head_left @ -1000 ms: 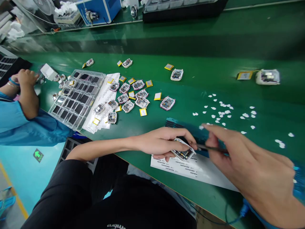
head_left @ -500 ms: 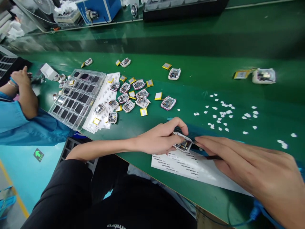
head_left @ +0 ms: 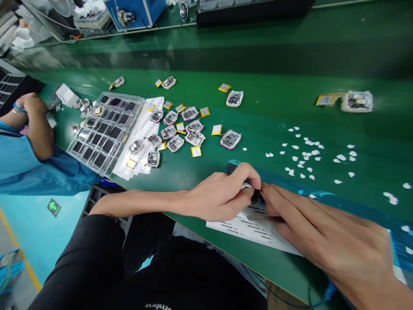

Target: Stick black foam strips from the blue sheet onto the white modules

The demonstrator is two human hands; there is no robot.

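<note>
My left hand [head_left: 222, 196] is curled around a small white device case [head_left: 247, 186], now almost hidden by its fingers. My right hand [head_left: 325, 239] comes in from the right, fingers pinched on a thin dark tool whose tip meets the case between the two hands. Both hands rest over a white printed label sheet [head_left: 254, 230] on the green table [head_left: 226, 56]. A strip of blue film [head_left: 322, 196] lies just behind them.
Several open device cases and yellow batteries [head_left: 190, 129] are scattered at centre. A clear tray of black screens [head_left: 103, 131] sits to the left. White paper bits [head_left: 309, 150] dot the right. Another case with battery [head_left: 356, 101] lies far right. A co-worker's arm [head_left: 35, 125] works at left.
My left hand has closed further over the case, hiding it. My right hand has moved left and down until its fingers meet the left hand.
</note>
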